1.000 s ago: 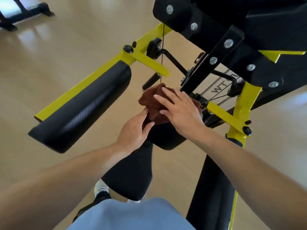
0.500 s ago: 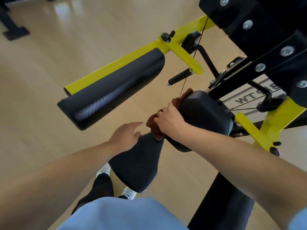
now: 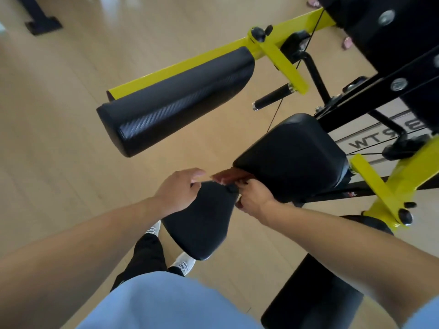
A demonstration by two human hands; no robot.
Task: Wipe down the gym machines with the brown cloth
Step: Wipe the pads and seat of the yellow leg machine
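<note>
Midway, it seems: your right hand (image 3: 255,198) grips the brown cloth (image 3: 226,177) at the back pad's (image 3: 292,153) seven o'clock edge, your left hand (image 3: 177,189) hovers loosely open beside it, and the seat (image 3: 204,224) and arm pads (image 3: 175,100) look unwiped.

Place: a gym, indoors.
Main evidence: a weight machine (image 3: 273,51) with a yellow steel frame and black bolted plates.
Padding: a long black arm pad (image 3: 173,103) along the machine's yellow bar, and a black seat pad (image 3: 294,155) below it.
Cables: thin steel cable (image 3: 278,110) running down past a black grip handle (image 3: 273,96) beside the seat pad.
Floor: pale wood flooring (image 3: 59,115) under the machine.
Further kit: black base of another machine (image 3: 40,22) far beyond the arm pad.
</note>
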